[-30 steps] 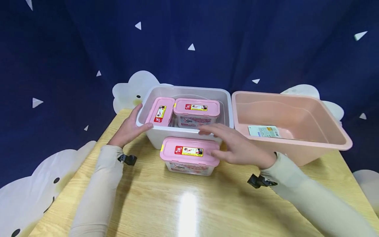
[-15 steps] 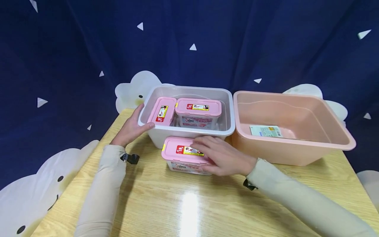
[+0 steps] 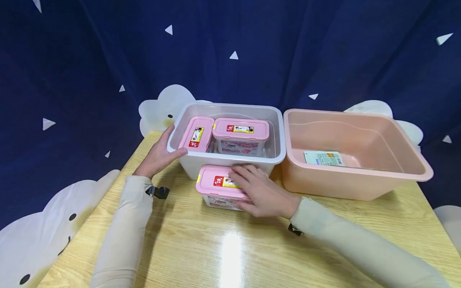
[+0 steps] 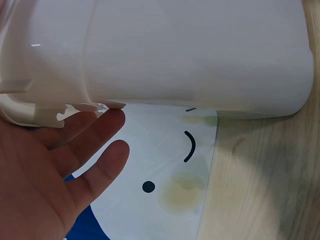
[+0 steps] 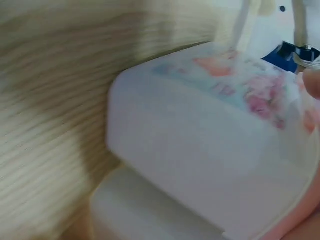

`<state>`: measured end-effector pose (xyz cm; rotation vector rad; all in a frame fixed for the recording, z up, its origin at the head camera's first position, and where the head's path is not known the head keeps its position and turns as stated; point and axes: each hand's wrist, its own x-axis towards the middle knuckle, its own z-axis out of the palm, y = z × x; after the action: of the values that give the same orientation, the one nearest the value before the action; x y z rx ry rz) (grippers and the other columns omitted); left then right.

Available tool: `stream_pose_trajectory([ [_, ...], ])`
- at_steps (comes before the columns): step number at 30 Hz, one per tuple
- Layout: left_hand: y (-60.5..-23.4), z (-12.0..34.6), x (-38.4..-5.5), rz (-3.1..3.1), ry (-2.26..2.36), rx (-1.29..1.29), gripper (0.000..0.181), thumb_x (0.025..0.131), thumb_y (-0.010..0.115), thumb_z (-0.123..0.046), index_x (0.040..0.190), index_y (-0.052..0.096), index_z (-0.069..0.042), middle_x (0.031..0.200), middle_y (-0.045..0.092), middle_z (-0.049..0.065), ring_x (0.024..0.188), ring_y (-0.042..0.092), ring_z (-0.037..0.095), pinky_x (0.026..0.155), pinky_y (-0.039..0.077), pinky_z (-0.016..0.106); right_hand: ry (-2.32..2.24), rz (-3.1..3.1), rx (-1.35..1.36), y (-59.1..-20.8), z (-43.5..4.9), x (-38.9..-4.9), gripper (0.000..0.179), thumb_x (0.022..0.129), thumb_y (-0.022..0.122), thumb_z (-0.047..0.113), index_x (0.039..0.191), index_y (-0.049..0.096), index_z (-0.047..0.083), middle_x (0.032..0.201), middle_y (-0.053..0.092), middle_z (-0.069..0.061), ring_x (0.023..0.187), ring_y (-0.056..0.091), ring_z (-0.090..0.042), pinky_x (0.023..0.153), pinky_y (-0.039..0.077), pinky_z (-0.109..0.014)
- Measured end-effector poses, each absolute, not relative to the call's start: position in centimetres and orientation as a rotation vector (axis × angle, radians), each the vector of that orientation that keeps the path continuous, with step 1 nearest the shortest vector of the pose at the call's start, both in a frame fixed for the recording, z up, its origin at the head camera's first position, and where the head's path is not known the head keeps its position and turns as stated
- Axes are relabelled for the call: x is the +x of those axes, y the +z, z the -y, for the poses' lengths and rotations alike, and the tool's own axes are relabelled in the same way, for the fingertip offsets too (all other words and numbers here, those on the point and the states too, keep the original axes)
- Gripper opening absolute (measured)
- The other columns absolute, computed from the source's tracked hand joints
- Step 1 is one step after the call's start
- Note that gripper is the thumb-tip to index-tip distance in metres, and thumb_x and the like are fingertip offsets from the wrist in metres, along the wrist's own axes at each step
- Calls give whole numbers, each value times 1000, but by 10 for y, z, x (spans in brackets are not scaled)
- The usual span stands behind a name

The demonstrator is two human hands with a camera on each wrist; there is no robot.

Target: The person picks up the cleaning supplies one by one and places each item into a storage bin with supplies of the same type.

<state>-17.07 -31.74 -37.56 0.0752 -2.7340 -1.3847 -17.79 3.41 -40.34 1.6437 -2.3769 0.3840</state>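
My right hand (image 3: 264,194) grips the right part of an OMO detergent box (image 3: 210,180) from above, thumb at the front and fingers across the pink lid. The box sits on the table against the front of a white storage bin (image 3: 189,164). Its pale end wall (image 5: 200,150) fills much of the right wrist view. My left hand (image 3: 156,156) holds the bin's left front corner, thumb over the rim and fingers along the outside wall. Inside the bin are two more pink-lidded detergent boxes, one lengthwise (image 3: 196,136) at the left and one crosswise (image 3: 241,128) beside it.
A peach storage bin (image 3: 335,186) stands just right of the white one, with a printed card (image 3: 323,158) on its floor. Behind the wooden table (image 3: 180,248) hangs a dark blue curtain (image 3: 230,24) with white clouds and triangles.
My right hand has come down and left from beside the white bin's front rim and taken hold of the front detergent box. My left hand stays at the bin's corner.
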Motion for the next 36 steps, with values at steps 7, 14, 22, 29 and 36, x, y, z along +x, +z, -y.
stream_pose_trajectory([
  [7, -375, 318, -171, 2740, -1362, 76, 98, 86, 71, -42, 160, 8, -30, 161, 31, 14, 143, 36, 39, 116, 29, 64, 429, 2442, 1516, -399, -23, -173, 69, 80, 71, 44, 138, 55, 10, 141, 52, -9, 124, 45, -24, 98, 38, -43],
  [14, -377, 316, -173, 2735, -1390, 92, 99, 85, 72, -43, 160, 9, -30, 161, 32, 14, 143, 37, 38, 116, 30, 63, 537, 2539, 1484, -400, -21, -166, 67, 77, 76, 45, 132, 57, 13, 139, 51, -5, 124, 49, -23, 102, 41, -46],
  [22, -377, 318, -170, 2726, -1377, 95, 98, 86, 71, -42, 160, 9, -30, 161, 32, 16, 143, 37, 40, 116, 30, 64, 423, 2624, 1575, -397, -18, -169, 84, 79, 68, 57, 148, 43, 18, 151, 44, -6, 130, 48, -24, 107, 42, -47],
  [29, -378, 319, -168, 2719, -1364, 82, 98, 86, 71, -43, 161, 8, -29, 162, 29, 15, 144, 35, 40, 116, 29, 64, 498, 2712, 1517, -397, -15, -170, 85, 74, 72, 58, 148, 46, 27, 151, 47, 0, 130, 51, -23, 107, 43, -47],
  [36, -377, 318, -170, 2715, -1396, 75, 97, 87, 72, -39, 161, 9, -29, 162, 29, 14, 144, 35, 38, 118, 28, 62, 577, 2763, 1561, -389, -17, -171, 87, 72, 78, 50, 149, 46, 24, 149, 47, -1, 131, 50, -24, 108, 42, -49],
])
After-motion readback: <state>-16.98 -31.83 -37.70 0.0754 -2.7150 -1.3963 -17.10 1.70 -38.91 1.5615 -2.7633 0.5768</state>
